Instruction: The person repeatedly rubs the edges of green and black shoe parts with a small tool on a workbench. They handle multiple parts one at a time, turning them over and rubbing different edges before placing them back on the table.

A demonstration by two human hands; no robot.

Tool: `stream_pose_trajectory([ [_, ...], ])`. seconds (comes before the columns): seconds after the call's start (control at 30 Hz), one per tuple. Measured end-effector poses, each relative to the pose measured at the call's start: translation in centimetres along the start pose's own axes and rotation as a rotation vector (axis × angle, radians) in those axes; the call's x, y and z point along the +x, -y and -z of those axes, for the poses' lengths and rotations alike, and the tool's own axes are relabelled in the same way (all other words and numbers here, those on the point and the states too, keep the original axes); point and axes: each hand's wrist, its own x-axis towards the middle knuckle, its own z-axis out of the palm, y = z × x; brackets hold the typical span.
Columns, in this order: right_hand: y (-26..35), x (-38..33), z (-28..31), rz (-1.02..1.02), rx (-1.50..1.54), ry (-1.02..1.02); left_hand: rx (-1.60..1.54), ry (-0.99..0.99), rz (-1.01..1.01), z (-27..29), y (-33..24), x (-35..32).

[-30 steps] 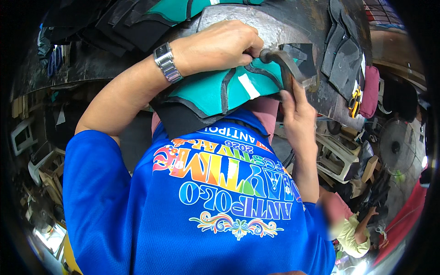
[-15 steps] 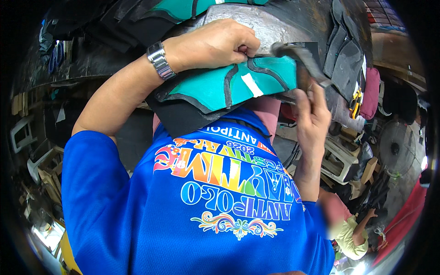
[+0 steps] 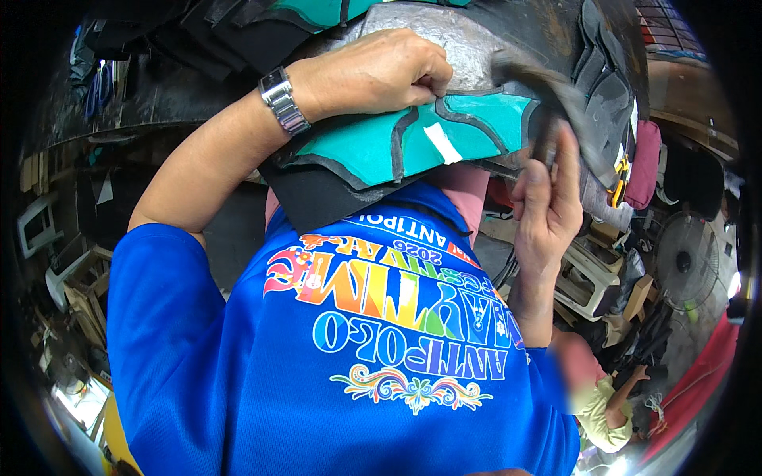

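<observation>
My left hand (image 3: 389, 70), wearing a metal watch (image 3: 283, 101) at the wrist, pinches the far edge of a flat teal piece (image 3: 357, 151), which looks like a shoe upper. Black strips edge and cross it, and a white tab (image 3: 441, 143) sits near its middle. Under its near side a black sheet (image 3: 317, 205) hangs toward my lap. At the piece's right end, my right hand (image 3: 549, 210) is closed round the handle of a hammer (image 3: 567, 103). The hammer's curved dark head is blurred by motion, just above the work surface.
A worn silvery slab (image 3: 468, 40) lies beyond the teal piece. Black cut pieces (image 3: 607, 95) are stacked at the right, near yellow-handled scissors (image 3: 617, 182) and a maroon pouch (image 3: 643, 163). Another teal piece (image 3: 321, 11) lies at the far side. A fan (image 3: 689, 258) and a person (image 3: 607, 412) are further right.
The hammer and my right hand have shifted slightly right. The teal piece has slid a little to the right and away from me. My left hand keeps its pinch.
</observation>
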Motion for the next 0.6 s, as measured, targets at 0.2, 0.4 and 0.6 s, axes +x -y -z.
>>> stream_pose_trajectory([
  [0.2,-1.1,0.0,-1.0,-0.256,-0.296,0.293,0.13,-0.048,0.032,-0.2,-0.6,-0.3],
  [0.4,-1.7,-0.3,1.0,-0.269,-0.017,0.162,0.104,-0.017,0.167,0.6,-2.6,-0.1],
  [0.6,2.5,0.3,4.5,-0.159,0.227,-0.182,-0.156,-0.034,0.042,3.5,-5.1,2.9],
])
